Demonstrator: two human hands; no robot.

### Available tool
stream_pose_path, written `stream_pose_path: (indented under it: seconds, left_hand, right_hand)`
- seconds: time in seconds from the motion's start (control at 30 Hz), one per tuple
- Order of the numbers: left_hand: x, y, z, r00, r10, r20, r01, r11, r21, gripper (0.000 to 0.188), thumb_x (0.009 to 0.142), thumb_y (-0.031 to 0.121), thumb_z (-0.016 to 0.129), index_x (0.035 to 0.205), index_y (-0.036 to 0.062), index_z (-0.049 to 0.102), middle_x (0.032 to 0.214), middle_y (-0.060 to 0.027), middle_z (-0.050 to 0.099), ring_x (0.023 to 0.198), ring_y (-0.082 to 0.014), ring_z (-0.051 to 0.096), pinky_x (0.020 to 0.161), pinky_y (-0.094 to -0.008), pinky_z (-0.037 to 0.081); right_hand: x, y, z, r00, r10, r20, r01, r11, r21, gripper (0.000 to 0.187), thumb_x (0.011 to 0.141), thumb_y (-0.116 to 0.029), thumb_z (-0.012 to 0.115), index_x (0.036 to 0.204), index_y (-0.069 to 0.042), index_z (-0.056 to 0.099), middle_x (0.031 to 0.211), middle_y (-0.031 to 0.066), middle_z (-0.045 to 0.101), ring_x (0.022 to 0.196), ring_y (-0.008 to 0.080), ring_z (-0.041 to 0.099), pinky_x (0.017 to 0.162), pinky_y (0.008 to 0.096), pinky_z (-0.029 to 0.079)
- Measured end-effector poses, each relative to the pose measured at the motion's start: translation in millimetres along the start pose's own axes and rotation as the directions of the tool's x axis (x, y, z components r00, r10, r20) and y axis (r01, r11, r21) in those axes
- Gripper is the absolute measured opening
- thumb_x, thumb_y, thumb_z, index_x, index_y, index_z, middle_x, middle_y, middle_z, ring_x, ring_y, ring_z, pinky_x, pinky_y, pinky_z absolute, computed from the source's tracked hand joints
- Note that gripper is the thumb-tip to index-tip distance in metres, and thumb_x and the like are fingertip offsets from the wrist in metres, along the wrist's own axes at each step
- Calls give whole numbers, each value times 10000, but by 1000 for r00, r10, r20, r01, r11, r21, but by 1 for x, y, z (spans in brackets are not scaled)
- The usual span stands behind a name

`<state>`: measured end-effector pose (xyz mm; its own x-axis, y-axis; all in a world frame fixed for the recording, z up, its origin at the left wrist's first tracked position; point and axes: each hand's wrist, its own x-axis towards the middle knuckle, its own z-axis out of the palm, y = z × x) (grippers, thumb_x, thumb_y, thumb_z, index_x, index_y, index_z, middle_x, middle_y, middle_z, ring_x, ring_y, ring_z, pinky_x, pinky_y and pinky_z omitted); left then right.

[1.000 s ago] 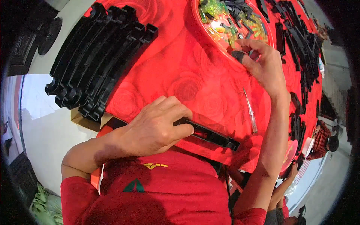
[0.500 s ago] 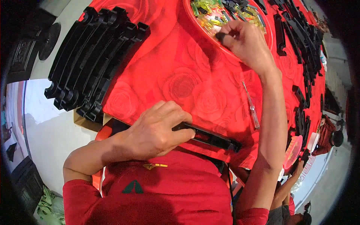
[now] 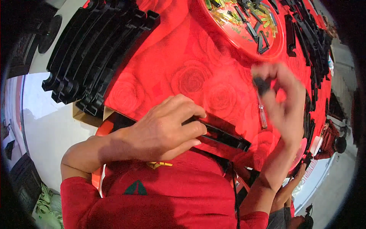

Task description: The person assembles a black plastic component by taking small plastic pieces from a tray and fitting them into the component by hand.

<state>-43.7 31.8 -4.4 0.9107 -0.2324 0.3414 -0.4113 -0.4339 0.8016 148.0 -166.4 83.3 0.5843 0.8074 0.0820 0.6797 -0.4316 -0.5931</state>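
Observation:
My left hand [image 3: 173, 128] is closed around one end of a long black plastic strip [image 3: 225, 139] at the table's near edge. The strip's other end points right, toward my right forearm. Above the table, my right hand [image 3: 280, 99] is blurred by motion, with thumb and fingers pinching a small black piece [image 3: 261, 84]; its exact shape is smeared. Under that hand lies a screwdriver with a clear handle [image 3: 263, 117]. Beyond it stands a red round tray [image 3: 228, 36] holding small black and yellowish clear plastic pieces.
A stack of long curved black plastic parts [image 3: 87, 57] lies at the table's left edge, above a cardboard box [image 3: 85, 116]. Many black strips [image 3: 310, 38] are spread along the right side. A pink basket [image 3: 299, 154] and another person's arm [image 3: 291, 185] are at lower right.
My right hand has come back from the tray toward me with the small black piece. My left hand keeps its hold on the strip.

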Motion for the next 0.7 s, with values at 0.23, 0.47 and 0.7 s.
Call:
stream_pose_path:
  seconds: [0.23,0.47,0.7]
  left_hand:
    - [-1,6,2,998,-31,57,33,999,-38,256,806,42,806,1035,34,693,1165,-144,623,1060,-344,631,916,-418,533]
    - [-5,12,16,998,-21,54,20,1000,12,296,798,47,815,1074,23,712,1164,-148,630,1048,-335,634,892,-411,545]
    - [-3,13,20,998,-29,47,26,998,64,354,782,59,821,1122,56,726,1159,-142,628,1019,-332,626,861,-410,541]
  right_hand:
    - [-100,-37,23,993,-28,114,39,995,-97,218,860,-164,756,1019,-17,739,921,157,684,805,322,713,653,379,567]
    - [-128,-47,49,999,48,9,-45,984,-175,356,749,13,779,1101,-21,740,1013,149,683,827,312,718,670,386,580]
    - [-136,-48,57,1000,-2,31,11,964,-266,472,765,34,741,1233,-22,712,1124,148,655,898,294,706,677,373,599]
